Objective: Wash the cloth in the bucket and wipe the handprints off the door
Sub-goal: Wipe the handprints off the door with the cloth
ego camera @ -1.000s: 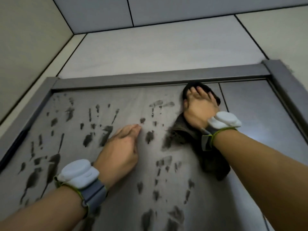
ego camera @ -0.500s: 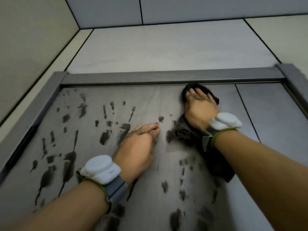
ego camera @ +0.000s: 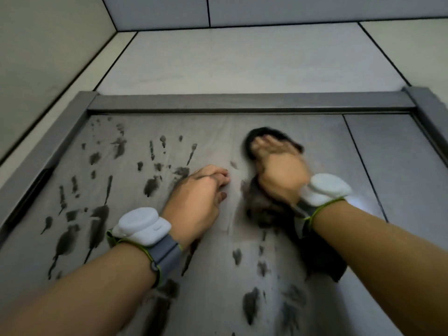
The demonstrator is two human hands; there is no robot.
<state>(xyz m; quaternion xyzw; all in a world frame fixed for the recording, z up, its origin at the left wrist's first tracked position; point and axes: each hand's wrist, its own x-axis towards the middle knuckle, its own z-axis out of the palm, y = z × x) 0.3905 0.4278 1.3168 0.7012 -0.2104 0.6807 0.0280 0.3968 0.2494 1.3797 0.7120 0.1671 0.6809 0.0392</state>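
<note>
Wiping near the top of the door point(ego camera: 400, 166), the right hand point(ego camera: 278, 170) lies flat on the dark cloth point(ego camera: 266, 212), fingers straight, pressing it to the panel; its outline is blurred. The cloth's tail hangs down under the right wrist. The left hand point(ego camera: 196, 197) rests against the door just beside it, fingers loosely bent and holding nothing, a brace rather than a grip. Black handprints point(ego camera: 155, 183) cover the panel to the left and below, so most of the wiping looks undone. To do this step well, keep the palm flat, work in overlapping passes downward from the frame, and refold or rinse the cloth once it smears. No bucket is in view.
</note>
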